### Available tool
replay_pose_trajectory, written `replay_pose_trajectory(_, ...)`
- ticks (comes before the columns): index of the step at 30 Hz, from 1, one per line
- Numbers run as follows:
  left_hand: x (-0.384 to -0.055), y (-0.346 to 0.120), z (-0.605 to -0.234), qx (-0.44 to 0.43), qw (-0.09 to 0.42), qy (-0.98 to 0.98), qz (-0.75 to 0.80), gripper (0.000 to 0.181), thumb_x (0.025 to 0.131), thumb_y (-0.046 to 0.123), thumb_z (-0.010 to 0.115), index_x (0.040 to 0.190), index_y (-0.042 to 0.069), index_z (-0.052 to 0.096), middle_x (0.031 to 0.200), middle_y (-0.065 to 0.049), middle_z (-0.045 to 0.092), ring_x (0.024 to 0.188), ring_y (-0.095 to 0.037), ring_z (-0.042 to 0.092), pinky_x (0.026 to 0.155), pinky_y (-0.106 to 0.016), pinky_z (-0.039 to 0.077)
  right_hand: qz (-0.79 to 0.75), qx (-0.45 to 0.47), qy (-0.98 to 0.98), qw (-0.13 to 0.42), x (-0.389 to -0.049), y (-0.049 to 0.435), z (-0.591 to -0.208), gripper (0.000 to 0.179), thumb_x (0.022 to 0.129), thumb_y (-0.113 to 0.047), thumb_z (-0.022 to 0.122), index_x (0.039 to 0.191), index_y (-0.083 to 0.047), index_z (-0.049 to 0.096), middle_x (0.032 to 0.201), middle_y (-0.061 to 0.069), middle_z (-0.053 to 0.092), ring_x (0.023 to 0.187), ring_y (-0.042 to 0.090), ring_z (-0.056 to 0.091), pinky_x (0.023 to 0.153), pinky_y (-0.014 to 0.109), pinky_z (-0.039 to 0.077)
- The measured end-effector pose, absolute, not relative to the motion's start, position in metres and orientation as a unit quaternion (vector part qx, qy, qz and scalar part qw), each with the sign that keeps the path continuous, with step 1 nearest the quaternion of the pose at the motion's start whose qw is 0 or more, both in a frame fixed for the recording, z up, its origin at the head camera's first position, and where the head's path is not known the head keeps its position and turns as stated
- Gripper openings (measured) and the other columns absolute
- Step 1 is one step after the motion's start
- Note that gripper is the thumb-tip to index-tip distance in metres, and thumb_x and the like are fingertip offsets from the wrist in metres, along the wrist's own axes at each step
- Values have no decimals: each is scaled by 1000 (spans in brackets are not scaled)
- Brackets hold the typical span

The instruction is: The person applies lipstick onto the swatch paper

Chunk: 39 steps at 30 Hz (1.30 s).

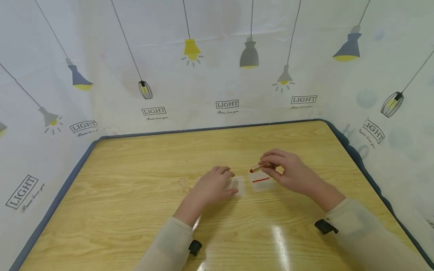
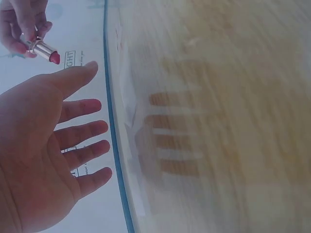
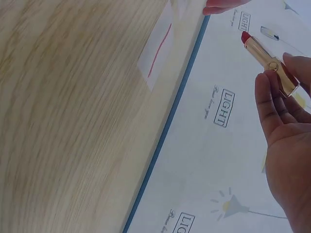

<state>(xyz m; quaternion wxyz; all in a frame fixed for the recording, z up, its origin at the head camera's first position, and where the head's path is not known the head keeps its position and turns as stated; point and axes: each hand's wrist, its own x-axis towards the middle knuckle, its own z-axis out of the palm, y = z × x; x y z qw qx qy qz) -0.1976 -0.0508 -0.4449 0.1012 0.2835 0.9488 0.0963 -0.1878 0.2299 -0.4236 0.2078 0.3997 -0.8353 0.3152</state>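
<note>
My right hand (image 1: 288, 169) pinches a gold lipstick (image 1: 260, 168) whose red tip points left; the right wrist view shows the same lipstick (image 3: 262, 56) with its red bullet out. Below it on the table lies a small white sheet (image 1: 262, 185) bearing one red stroke (image 3: 159, 51). My left hand (image 1: 213, 184) hovers with its fingers spread over another pale sheet (image 1: 239, 185), partly hidden beneath it. In the left wrist view the palm of that left hand (image 2: 34, 145) faces the camera, holding nothing.
A small clear object (image 1: 182, 183), too faint to identify, lies left of the left hand. The wooden table (image 1: 135, 210) has a blue-grey edge (image 1: 210, 128). Behind and beside it hangs white cloth (image 1: 220, 75) printed with lamps.
</note>
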Motion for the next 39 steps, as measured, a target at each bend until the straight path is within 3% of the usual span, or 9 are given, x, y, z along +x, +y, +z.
replay_pose_trajectory(5,-193,-58,-448,272,96,952,101,58,106,49,64,151,13,59,162,-9,52,153,-30,46,125,-47,42,330,418,-822,203,-188,216,-425,11,96,-4,77,107,-4,77,108,7,72,84,10,70,75,14,57)
replay_pose_trajectory(9,-191,-63,-453,271,93,952,109,58,106,47,64,151,12,58,163,-10,51,153,-31,46,125,-48,42,319,405,-839,173,-187,205,-427,31,88,7,81,117,-3,73,110,8,73,83,10,70,69,21,59)
replay_pose_trajectory(13,-191,-66,-456,270,94,952,108,57,107,46,62,152,11,57,166,-10,48,155,-31,43,127,-48,40,313,402,-849,138,-187,193,-428,30,94,2,77,122,-2,69,114,9,72,84,10,70,69,21,58)
replay_pose_trajectory(20,-189,-70,-459,261,91,956,94,57,106,46,64,151,10,59,166,-11,48,155,-32,43,127,-50,40,311,405,-848,140,-186,180,-436,22,96,-1,77,117,-3,71,115,8,70,87,10,71,74,22,61)
replay_pose_trajectory(27,-189,-72,-458,255,88,959,88,58,105,45,66,151,10,58,166,-11,47,155,-33,43,127,-52,39,299,417,-843,161,-186,176,-444,24,91,0,81,113,-1,73,107,9,73,83,11,72,70,22,61)
replay_pose_trajectory(39,-191,-72,-461,248,100,960,82,57,105,46,66,154,16,56,169,-7,45,157,-33,40,127,-59,36,226,422,-869,130,-182,170,-449,18,95,-7,79,113,-4,75,109,5,74,88,13,73,74,25,62)
